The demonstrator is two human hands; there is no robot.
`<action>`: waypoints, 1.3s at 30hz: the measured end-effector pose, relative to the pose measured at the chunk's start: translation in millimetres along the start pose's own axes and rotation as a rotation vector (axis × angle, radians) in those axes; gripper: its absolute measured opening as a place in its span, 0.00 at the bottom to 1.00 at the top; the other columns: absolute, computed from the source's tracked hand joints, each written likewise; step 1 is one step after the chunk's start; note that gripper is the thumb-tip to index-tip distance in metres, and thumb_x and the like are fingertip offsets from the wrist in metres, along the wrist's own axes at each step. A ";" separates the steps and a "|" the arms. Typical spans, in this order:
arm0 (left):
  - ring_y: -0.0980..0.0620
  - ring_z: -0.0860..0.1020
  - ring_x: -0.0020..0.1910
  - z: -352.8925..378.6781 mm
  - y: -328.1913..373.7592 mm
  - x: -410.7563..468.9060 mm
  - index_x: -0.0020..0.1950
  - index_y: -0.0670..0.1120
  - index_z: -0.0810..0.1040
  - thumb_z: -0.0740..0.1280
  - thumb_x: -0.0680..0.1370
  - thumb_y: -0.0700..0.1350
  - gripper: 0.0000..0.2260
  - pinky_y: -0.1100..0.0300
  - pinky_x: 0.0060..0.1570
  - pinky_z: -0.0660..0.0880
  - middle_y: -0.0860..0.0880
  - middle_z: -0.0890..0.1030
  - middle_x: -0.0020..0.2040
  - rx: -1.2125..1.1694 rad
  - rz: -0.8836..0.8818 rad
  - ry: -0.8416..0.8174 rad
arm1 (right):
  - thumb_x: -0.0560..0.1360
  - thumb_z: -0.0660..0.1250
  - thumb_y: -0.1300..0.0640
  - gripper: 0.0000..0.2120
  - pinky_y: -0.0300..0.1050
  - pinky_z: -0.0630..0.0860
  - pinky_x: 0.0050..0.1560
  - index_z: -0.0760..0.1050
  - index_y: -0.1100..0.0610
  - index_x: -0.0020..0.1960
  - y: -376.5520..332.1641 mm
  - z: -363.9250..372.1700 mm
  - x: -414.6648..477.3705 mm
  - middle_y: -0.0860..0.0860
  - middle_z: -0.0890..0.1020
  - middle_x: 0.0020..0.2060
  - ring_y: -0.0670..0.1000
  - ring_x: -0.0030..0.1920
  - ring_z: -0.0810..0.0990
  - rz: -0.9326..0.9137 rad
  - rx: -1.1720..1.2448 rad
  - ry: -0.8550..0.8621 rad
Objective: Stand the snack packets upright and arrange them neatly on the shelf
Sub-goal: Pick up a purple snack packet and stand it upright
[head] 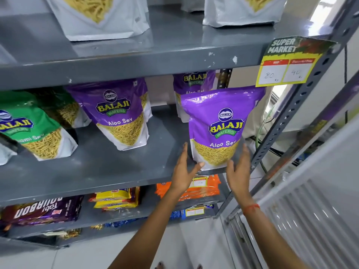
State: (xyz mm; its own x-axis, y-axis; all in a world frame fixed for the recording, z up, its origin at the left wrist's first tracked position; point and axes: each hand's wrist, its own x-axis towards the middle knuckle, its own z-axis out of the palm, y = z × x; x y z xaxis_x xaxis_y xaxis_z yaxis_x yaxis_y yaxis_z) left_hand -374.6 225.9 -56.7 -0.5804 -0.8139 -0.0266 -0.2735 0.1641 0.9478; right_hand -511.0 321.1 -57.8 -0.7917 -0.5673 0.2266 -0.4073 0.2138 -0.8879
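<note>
A purple Aloo Sev packet (pixel 219 121) stands upright at the front right of the grey middle shelf (pixel 108 167). My left hand (pixel 183 171) is beside its lower left, fingers spread, thumb touching the bottom corner. My right hand (pixel 240 171) flanks its lower right edge, fingers apart, thumb against the front. A second purple packet (pixel 118 113) stands mid-shelf, and a third (pixel 194 82) stands behind the front one. A green packet (pixel 33 129) leans at the left with another green packet (pixel 64 107) behind it.
White packets (pixel 101 16) (pixel 240 10) stand on the upper shelf. A yellow price tag (pixel 287 63) hangs from its edge by the slotted upright post (pixel 303 98). Below lie Bourbon biscuit packs (pixel 42 210), yellow packs (pixel 114 199) and orange packs (pixel 202 189).
</note>
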 end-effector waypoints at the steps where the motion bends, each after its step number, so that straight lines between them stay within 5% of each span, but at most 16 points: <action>1: 0.55 0.61 0.73 -7.0 5.6 -5.4 0.75 0.55 0.52 0.68 0.73 0.53 0.36 0.55 0.71 0.63 0.53 0.59 0.77 0.019 0.047 0.067 | 0.74 0.57 0.58 0.27 0.45 0.55 0.75 0.57 0.62 0.72 -12.8 4.6 -11.9 0.59 0.62 0.72 0.51 0.73 0.59 -0.083 -0.012 0.151; 3: 0.57 0.55 0.76 -30.2 13.4 -13.0 0.75 0.55 0.48 0.65 0.75 0.54 0.35 0.60 0.72 0.56 0.57 0.52 0.77 0.067 0.170 0.258 | 0.74 0.56 0.62 0.24 0.35 0.54 0.72 0.60 0.61 0.70 -50.1 21.1 -34.9 0.56 0.64 0.67 0.44 0.70 0.60 -0.282 0.053 0.246; 6: 0.62 0.52 0.75 -80.6 8.6 -11.2 0.76 0.52 0.47 0.62 0.75 0.57 0.35 0.64 0.74 0.53 0.56 0.53 0.77 0.090 0.287 0.535 | 0.75 0.55 0.61 0.20 0.34 0.57 0.70 0.63 0.59 0.67 -100.0 66.5 -53.9 0.53 0.65 0.62 0.39 0.67 0.62 -0.497 0.161 0.062; 9: 0.61 0.51 0.75 -140.9 -14.9 10.4 0.76 0.49 0.45 0.67 0.73 0.54 0.40 0.58 0.75 0.53 0.58 0.50 0.75 0.006 0.232 0.675 | 0.76 0.56 0.58 0.19 0.36 0.61 0.69 0.65 0.60 0.66 -131.1 133.0 -39.8 0.52 0.68 0.63 0.45 0.64 0.65 -0.490 0.196 -0.159; 13: 0.52 0.57 0.75 -231.6 -70.1 58.4 0.75 0.44 0.49 0.76 0.67 0.44 0.46 0.56 0.73 0.57 0.47 0.57 0.76 -0.051 -0.033 0.397 | 0.63 0.66 0.48 0.41 0.55 0.63 0.70 0.58 0.66 0.69 -127.4 224.2 12.9 0.64 0.67 0.67 0.57 0.69 0.65 -0.150 0.105 -0.453; 15: 0.47 0.70 0.68 -261.4 -84.8 76.9 0.71 0.41 0.60 0.76 0.65 0.43 0.39 0.52 0.68 0.69 0.43 0.70 0.70 -0.071 -0.054 0.104 | 0.58 0.70 0.45 0.49 0.59 0.62 0.72 0.54 0.62 0.72 -114.4 243.5 34.2 0.61 0.65 0.70 0.59 0.70 0.65 0.012 0.090 -0.620; 17: 0.53 0.78 0.58 -271.4 -88.2 86.4 0.68 0.38 0.66 0.73 0.69 0.36 0.30 0.61 0.58 0.76 0.39 0.75 0.65 -0.097 -0.068 -0.054 | 0.56 0.73 0.46 0.47 0.59 0.66 0.69 0.59 0.59 0.70 -103.4 251.9 41.8 0.58 0.71 0.67 0.56 0.66 0.71 0.085 0.137 -0.737; 19: 0.62 0.80 0.50 -268.7 -91.1 85.2 0.66 0.37 0.67 0.71 0.70 0.32 0.26 0.67 0.53 0.77 0.38 0.75 0.64 -0.074 -0.065 -0.041 | 0.54 0.77 0.46 0.46 0.55 0.70 0.66 0.63 0.60 0.66 -96.7 250.2 38.4 0.56 0.75 0.62 0.53 0.61 0.75 0.109 0.191 -0.725; 23: 0.49 0.79 0.56 -253.2 -97.7 46.3 0.62 0.43 0.71 0.74 0.68 0.39 0.24 0.53 0.60 0.75 0.43 0.80 0.60 -0.075 -0.108 -0.035 | 0.64 0.72 0.58 0.31 0.34 0.74 0.55 0.65 0.62 0.63 -93.1 212.3 2.1 0.56 0.77 0.59 0.42 0.54 0.77 0.104 0.140 -0.708; 26: 0.51 0.79 0.57 -236.8 -102.8 5.7 0.63 0.45 0.70 0.75 0.68 0.44 0.26 0.57 0.58 0.75 0.46 0.81 0.58 -0.072 -0.090 -0.056 | 0.64 0.74 0.54 0.29 0.47 0.73 0.62 0.67 0.56 0.61 -78.8 181.6 -28.8 0.54 0.78 0.60 0.50 0.60 0.77 0.097 0.084 -0.708; 30: 0.54 0.78 0.60 -226.6 -101.7 -17.3 0.64 0.50 0.70 0.75 0.66 0.51 0.28 0.58 0.60 0.75 0.49 0.80 0.61 -0.079 -0.089 -0.055 | 0.64 0.73 0.50 0.29 0.51 0.74 0.62 0.67 0.49 0.62 -75.9 159.4 -49.1 0.51 0.79 0.60 0.49 0.60 0.78 0.110 0.105 -0.736; 36: 0.52 0.75 0.63 -228.8 -86.0 -28.8 0.66 0.53 0.68 0.74 0.65 0.56 0.32 0.48 0.64 0.73 0.51 0.77 0.65 -0.048 -0.142 -0.100 | 0.70 0.71 0.59 0.24 0.43 0.76 0.56 0.66 0.54 0.63 -86.7 151.3 -60.3 0.52 0.77 0.59 0.50 0.61 0.77 0.114 0.140 -0.742; 39: 0.53 0.70 0.68 -228.9 -72.6 -38.0 0.71 0.53 0.61 0.74 0.68 0.53 0.35 0.56 0.64 0.70 0.53 0.71 0.70 -0.028 -0.106 -0.089 | 0.70 0.65 0.55 0.28 0.39 0.74 0.62 0.61 0.55 0.68 -99.9 151.1 -73.8 0.54 0.71 0.68 0.44 0.65 0.72 0.085 0.319 -0.554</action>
State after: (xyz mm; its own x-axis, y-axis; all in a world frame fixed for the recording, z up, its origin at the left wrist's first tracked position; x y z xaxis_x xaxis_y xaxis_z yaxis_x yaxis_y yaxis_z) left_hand -157.1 117.3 -51.8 -0.6155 -0.7729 -0.1541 -0.3163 0.0632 0.9465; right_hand -343.0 221.4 -46.3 -0.4284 -0.9035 -0.0143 -0.1302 0.0774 -0.9885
